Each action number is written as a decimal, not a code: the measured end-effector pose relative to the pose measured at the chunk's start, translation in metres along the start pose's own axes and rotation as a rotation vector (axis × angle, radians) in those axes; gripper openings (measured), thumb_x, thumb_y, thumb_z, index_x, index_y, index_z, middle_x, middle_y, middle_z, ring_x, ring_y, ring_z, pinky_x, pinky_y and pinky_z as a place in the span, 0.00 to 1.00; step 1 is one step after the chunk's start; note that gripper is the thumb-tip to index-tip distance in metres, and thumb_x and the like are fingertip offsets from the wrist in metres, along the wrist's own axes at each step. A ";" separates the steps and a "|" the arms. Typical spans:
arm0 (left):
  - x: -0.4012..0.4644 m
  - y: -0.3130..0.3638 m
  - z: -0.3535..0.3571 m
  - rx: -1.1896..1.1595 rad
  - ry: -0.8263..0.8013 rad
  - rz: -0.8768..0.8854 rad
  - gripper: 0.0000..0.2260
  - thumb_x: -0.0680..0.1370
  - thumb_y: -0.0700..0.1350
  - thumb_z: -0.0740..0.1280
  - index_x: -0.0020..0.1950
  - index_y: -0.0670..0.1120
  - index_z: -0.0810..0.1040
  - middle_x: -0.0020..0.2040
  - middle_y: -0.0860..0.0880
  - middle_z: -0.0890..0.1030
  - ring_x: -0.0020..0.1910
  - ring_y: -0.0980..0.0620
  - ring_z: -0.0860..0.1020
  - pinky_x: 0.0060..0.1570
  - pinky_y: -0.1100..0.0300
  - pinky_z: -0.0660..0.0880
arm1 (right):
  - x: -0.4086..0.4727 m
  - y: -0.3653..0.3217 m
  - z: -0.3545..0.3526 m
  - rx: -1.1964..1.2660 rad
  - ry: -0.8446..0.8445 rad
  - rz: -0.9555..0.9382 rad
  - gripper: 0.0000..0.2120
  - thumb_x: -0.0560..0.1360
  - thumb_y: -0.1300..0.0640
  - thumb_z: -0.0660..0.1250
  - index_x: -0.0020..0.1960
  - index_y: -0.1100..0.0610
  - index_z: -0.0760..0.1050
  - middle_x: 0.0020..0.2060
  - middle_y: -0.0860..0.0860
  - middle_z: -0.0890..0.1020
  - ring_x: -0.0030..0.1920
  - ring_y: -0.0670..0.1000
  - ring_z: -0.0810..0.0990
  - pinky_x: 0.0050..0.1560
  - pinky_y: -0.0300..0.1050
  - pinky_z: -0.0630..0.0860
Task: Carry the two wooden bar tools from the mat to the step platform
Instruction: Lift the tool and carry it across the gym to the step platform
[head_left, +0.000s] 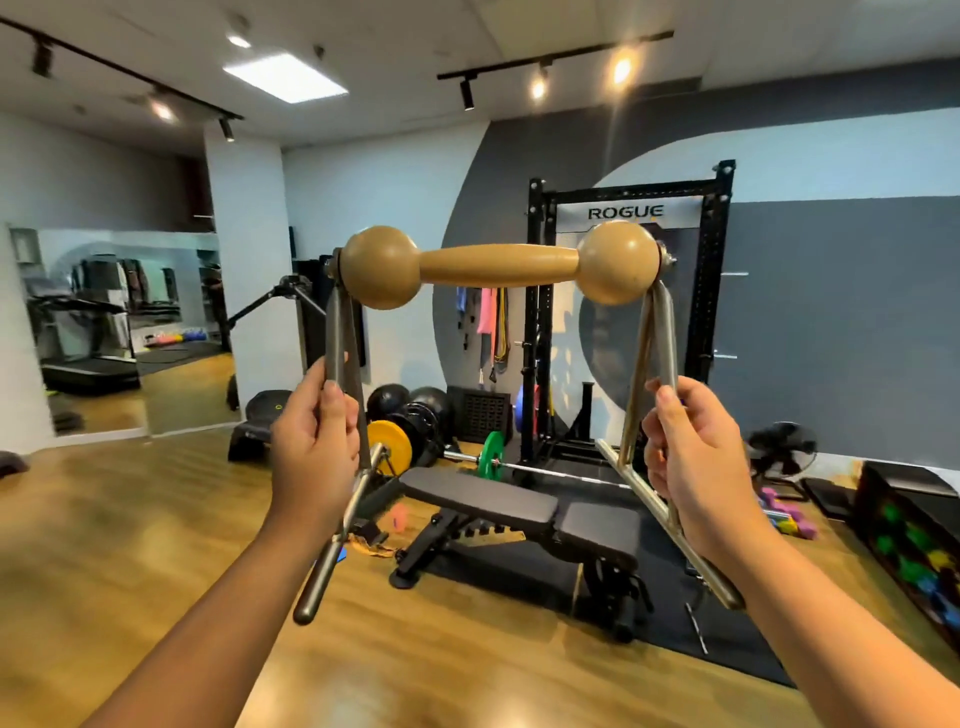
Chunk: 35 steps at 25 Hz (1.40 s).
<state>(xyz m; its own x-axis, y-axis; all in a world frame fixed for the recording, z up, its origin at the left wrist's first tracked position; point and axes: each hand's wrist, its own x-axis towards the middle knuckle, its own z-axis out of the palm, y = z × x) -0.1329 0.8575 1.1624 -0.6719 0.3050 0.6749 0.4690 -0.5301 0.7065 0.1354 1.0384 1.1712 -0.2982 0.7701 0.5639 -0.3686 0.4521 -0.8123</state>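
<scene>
I hold one wooden bar tool (498, 265) up at chest height in front of me: a tan wooden handle with a ball at each end, carried on metal legs. My left hand (314, 447) grips the left metal leg (337, 332). My right hand (696, 457) grips the right metal leg (657, 332). The bar is level and crosswise. A black step platform (257, 423) stands on the wooden floor at the far left-centre, by the mirror. No second bar tool shows as a separate piece.
A black adjustable bench (519, 512) sits straight ahead on a dark mat, with a barbell and green plate (492, 449) behind it. A black squat rack (628, 312) stands against the wall. Small dumbbells (789, 514) and a box lie to the right.
</scene>
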 end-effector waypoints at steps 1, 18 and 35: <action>0.016 -0.019 -0.004 0.006 0.023 -0.005 0.17 0.88 0.44 0.55 0.75 0.52 0.73 0.35 0.54 0.70 0.26 0.58 0.63 0.22 0.65 0.60 | 0.018 0.016 0.014 0.011 -0.013 0.001 0.10 0.86 0.53 0.60 0.51 0.50 0.78 0.31 0.47 0.73 0.27 0.44 0.66 0.24 0.34 0.64; 0.336 -0.285 -0.105 0.206 0.157 0.135 0.13 0.88 0.43 0.56 0.63 0.54 0.79 0.35 0.51 0.69 0.27 0.57 0.64 0.22 0.64 0.61 | 0.328 0.298 0.317 0.202 -0.218 0.038 0.10 0.85 0.53 0.60 0.52 0.49 0.80 0.31 0.49 0.74 0.27 0.46 0.68 0.22 0.36 0.66; 0.618 -0.531 -0.307 0.518 0.503 0.224 0.14 0.87 0.46 0.57 0.70 0.50 0.77 0.34 0.53 0.71 0.29 0.52 0.66 0.25 0.58 0.63 | 0.567 0.556 0.729 0.362 -0.568 0.078 0.09 0.85 0.50 0.60 0.53 0.46 0.79 0.33 0.49 0.75 0.27 0.47 0.70 0.24 0.37 0.69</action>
<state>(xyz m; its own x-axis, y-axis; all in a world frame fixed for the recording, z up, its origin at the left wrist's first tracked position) -0.9732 1.0845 1.1385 -0.6512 -0.2303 0.7231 0.7511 -0.0589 0.6576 -0.8802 1.3982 1.1478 -0.7159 0.3935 0.5768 -0.5692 0.1495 -0.8085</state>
